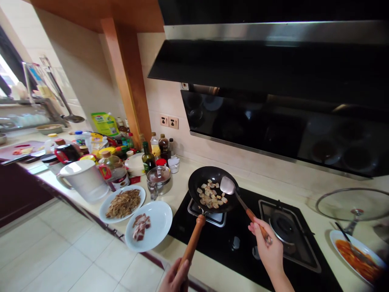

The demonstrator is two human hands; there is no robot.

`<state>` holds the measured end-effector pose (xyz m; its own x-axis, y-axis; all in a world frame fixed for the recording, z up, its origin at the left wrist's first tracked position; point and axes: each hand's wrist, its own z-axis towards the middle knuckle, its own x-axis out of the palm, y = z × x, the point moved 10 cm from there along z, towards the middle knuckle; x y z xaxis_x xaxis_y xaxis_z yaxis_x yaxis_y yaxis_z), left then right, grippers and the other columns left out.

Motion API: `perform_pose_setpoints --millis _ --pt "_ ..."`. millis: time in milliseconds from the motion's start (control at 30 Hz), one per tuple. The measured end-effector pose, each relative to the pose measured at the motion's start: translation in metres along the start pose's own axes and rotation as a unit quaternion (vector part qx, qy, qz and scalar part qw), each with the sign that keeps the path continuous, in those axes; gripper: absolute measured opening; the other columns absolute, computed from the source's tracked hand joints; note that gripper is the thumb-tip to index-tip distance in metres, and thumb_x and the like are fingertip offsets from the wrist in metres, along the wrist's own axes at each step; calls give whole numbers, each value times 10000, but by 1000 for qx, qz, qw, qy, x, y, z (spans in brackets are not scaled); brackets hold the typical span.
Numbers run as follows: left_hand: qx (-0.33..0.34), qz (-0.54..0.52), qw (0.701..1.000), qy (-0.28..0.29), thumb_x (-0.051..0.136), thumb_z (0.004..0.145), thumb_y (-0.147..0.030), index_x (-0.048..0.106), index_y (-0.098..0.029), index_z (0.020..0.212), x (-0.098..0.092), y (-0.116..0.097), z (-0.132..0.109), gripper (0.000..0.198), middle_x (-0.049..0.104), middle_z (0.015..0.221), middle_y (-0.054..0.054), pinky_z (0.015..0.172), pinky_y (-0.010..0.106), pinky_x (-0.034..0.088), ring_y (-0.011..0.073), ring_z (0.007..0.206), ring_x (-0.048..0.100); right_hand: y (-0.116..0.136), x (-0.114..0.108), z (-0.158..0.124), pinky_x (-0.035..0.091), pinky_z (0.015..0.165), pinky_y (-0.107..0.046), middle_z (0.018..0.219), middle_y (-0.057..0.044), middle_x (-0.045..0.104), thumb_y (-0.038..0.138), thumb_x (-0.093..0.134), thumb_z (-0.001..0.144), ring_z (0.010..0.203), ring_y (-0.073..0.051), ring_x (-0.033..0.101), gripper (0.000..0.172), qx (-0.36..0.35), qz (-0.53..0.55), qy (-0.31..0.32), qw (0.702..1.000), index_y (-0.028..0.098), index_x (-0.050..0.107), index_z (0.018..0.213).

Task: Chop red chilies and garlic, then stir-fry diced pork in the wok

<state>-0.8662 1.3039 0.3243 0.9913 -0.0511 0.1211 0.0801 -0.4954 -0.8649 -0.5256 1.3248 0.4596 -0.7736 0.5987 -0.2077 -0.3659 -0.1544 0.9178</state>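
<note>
- Head view: left hand (174,280) grip clamped on wooden handle (192,239) of wok (212,188), on hob's left burner
- Right hand (267,247) grip clamped on spatula (228,185); blade over meat pcs (211,195)
- Progress: meat in wok, pale; plated meat (140,226) & shreds plate (123,202) on surface not yet added

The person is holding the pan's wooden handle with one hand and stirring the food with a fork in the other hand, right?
Not quite. The head view shows the right hand holding a spatula, not a fork, its blade over the food in the pan. The left hand does hold the pan's wooden handle.
</note>
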Motion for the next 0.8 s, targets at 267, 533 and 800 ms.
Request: perform_pose_setpoints --millis 267,533,800 --pt "-32 1 993 116 516 657 -782 480 -158 1112 22 -1 -14 773 534 513 -39 432 223 286 99 399 447 -18 -2 -65 567 829 -389 961 -112 709 484 635 792 843 -247 699 441 97 67 -75 990 154 624 1084" --pt "-26 16 979 200 556 675 -742 502 -161 896 17 15 -21 624 522 525 -37 437 207 268 75 405 462 -10 16 -126 554 867 -422 1032 -121 700 475 642 792 906 -269 689 469 137 101 -118 978 150 599 1127" --pt "-26 -33 983 180 692 607 -669 596 -157 820 14 11 -19 564 462 545 -47 503 204 293 58 498 395 4 45 -96 590 787 -372 906 -109 726 516 653 766 815 -256 707 432 130 106 -15 986 160 658 1012"
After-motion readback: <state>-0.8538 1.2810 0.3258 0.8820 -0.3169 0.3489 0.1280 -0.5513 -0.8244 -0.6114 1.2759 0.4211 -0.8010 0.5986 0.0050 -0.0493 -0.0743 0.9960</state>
